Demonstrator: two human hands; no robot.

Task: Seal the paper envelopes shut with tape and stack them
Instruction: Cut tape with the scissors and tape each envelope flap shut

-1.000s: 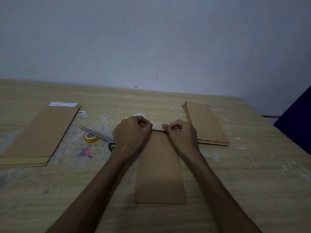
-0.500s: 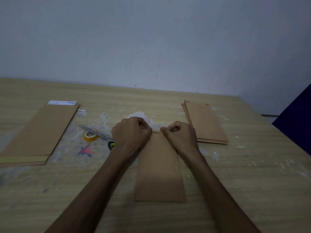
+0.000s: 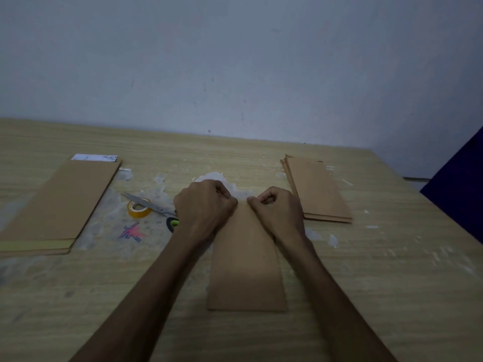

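A pale wooden table [image 3: 366, 283] stands against a grey wall. At its middle lies a brown envelope [image 3: 245, 267], its far edge pinched by the curled fingers of the left hand [image 3: 206, 207] and right hand [image 3: 278, 209]. Scissors [image 3: 149, 206] and a yellow tape roll [image 3: 138, 209] lie left, with envelope stacks far left [image 3: 57, 205] and right [image 3: 317, 189].

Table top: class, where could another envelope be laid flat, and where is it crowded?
Free: the table right of the middle envelope, below the right stack; also below the left stack. Crowded: tape roll and scissors beside the left hand.
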